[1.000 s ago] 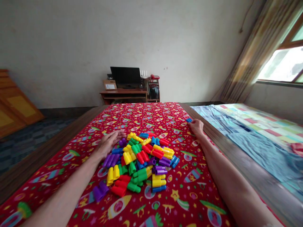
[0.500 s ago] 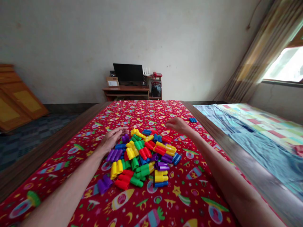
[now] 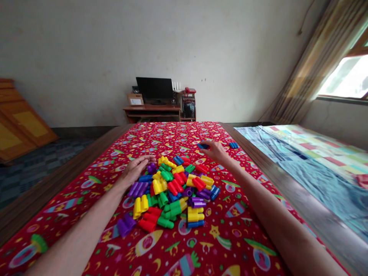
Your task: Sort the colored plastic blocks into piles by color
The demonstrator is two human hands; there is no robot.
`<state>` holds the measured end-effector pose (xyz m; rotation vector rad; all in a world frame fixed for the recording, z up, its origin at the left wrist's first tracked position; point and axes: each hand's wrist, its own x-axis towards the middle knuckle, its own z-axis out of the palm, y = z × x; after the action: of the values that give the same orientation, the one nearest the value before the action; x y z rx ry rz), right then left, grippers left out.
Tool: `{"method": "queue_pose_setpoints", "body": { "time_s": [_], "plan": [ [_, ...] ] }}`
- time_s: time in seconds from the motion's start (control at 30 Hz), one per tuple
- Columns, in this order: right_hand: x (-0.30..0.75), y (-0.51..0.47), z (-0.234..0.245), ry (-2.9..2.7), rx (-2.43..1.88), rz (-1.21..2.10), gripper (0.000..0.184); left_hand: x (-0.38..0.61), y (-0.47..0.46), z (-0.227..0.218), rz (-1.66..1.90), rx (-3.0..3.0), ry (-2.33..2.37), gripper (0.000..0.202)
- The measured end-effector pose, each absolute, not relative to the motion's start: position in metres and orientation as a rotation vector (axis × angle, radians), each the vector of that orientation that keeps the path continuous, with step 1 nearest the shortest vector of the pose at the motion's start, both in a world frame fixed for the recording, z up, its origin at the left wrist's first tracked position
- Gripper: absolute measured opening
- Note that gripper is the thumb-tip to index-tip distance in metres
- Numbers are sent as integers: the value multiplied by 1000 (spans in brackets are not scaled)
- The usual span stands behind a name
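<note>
A heap of plastic building blocks shaped like joined tubes lies on the red patterned cloth [image 3: 161,245]. It mixes yellow blocks [image 3: 140,207], red blocks [image 3: 176,186], green blocks [image 3: 172,209] and purple blocks [image 3: 138,189]. My right hand [image 3: 216,150] is raised beyond the heap's far right side, its fingers closed on a blue block [image 3: 203,146]. At the heap's left edge rests my left hand [image 3: 136,167], fingers stretched out near a small purple block [image 3: 151,168], holding nothing. One separate blue block [image 3: 234,145] lies at the cloth's right edge.
Dark wood borders [image 3: 253,165] flank the cloth. A desk [image 3: 153,108] with a monitor [image 3: 154,90] stands against the far wall. To the right is a bed [image 3: 299,168] with blue and checked covers; a wooden cabinet [image 3: 25,119] stands at left.
A blue block from the heap's far right part is now in my right hand, which has shifted slightly left. Neighbouring blocks have moved, exposing a green one. My left hand is nearly still.
</note>
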<state>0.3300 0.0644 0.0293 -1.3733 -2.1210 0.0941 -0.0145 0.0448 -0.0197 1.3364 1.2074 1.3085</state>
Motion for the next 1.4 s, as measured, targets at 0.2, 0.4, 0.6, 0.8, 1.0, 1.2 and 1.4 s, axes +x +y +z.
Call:
{"method": "queue_pose_setpoints", "body": {
  "time_s": [0.2, 0.4, 0.6, 0.8, 1.0, 1.2, 1.4],
  "plan": [
    [399, 89, -3, -1799, -1774, -105, 34, -17, 48, -24, 1302, 1374, 1226, 41],
    [417, 91, -11, -1713, -1939, -212, 48, -19, 48, -25, 1294, 1398, 1237, 44],
    [346, 76, 18, -1915, -1439, -7, 39, -15, 43, -19, 1268, 1430, 1254, 42],
    [262, 49, 21, -2492, -717, 327, 40, -14, 41, -17, 1254, 1478, 1293, 45],
    [272, 49, 21, -2486, -970, 442, 39, -12, 39, -13, 1257, 1512, 1292, 45],
    [321, 68, 28, -2095, -1333, 141, 35, -11, 38, -11, 1260, 1547, 1290, 43],
    [392, 81, 8, -1875, -1892, -138, 30, -10, 38, -13, 1270, 1527, 1265, 45]
  ]
}}
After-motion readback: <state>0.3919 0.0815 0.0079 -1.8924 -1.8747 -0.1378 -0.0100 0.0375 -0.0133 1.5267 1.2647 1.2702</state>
